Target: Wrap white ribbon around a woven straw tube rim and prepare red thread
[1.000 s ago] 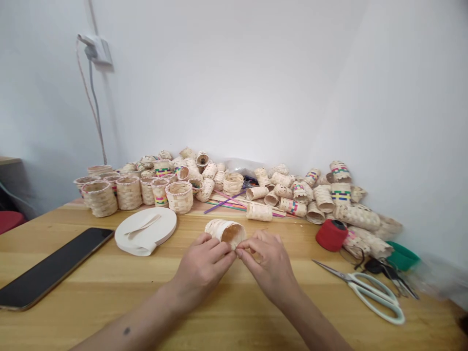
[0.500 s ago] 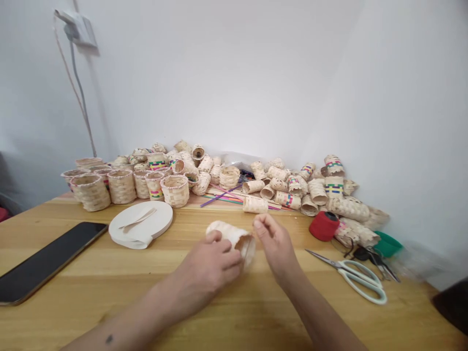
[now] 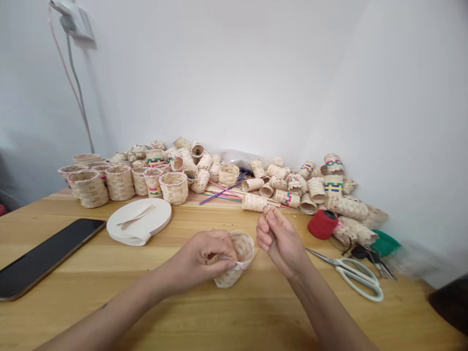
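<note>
My left hand point(image 3: 206, 256) is closed on the rim of a small woven bamboo basket point(image 3: 228, 278), thumb outside and fingers reaching over the edge. The basket is tilted with its mouth up, and a pale strip lies along its near rim. A thin reddish thread point(image 3: 253, 253) runs at the rim's right side toward my right hand. To the right and a little higher, my right hand point(image 3: 280, 239) pinches a thin, light needle point(image 3: 268, 212) between thumb and forefinger. The thread's end inside the right fingers is hidden.
Finished baskets point(image 3: 120, 184) and a roll of pale strip point(image 3: 157, 217) sit at left, with a phone point(image 3: 51, 258) before them. More woven pieces point(image 3: 318, 191) pile along the wall. A red thread spool point(image 3: 322, 224) and scissors point(image 3: 360, 278) lie at right.
The basket has turned from lying sideways to mouth up, and my left hand has shifted its hold to the rim. My right hand has risen slightly and moved right, away from the basket.
</note>
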A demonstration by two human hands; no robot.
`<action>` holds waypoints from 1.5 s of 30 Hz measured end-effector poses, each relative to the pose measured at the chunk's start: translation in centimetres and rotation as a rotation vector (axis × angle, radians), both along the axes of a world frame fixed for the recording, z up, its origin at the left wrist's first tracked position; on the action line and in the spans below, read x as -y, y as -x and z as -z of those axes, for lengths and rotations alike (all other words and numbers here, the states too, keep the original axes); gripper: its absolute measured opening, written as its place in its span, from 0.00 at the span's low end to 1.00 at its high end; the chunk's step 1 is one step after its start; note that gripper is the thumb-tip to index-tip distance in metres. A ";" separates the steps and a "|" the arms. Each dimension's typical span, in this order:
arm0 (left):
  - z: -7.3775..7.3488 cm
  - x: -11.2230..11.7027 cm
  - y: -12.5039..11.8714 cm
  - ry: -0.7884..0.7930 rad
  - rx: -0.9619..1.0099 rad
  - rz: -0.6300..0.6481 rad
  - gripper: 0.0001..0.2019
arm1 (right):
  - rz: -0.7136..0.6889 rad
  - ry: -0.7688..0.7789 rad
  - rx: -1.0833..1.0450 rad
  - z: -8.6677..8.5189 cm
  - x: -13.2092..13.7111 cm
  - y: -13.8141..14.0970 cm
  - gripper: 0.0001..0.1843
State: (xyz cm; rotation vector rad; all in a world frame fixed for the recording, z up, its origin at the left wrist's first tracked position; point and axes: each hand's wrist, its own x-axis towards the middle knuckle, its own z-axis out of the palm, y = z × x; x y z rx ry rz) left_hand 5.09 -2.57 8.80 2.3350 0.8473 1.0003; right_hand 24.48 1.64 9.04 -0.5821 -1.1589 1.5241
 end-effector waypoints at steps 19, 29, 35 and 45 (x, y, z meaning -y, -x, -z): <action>0.6 -1.1 0.4 0.263 0.137 0.033 0.07 | 0.088 0.078 -0.103 0.9 -2.1 -1.5 0.17; 0.5 -1.3 0.5 0.307 0.148 0.015 0.09 | 0.119 0.092 -0.099 1.2 -2.4 -1.8 0.17; 1.9 -2.4 1.2 0.347 0.229 -0.081 0.10 | 0.186 0.084 -0.100 1.6 -2.7 -1.8 0.13; 2.5 -3.4 2.2 0.502 0.353 -0.165 0.11 | 0.249 0.105 -0.141 2.0 -3.0 -1.8 0.14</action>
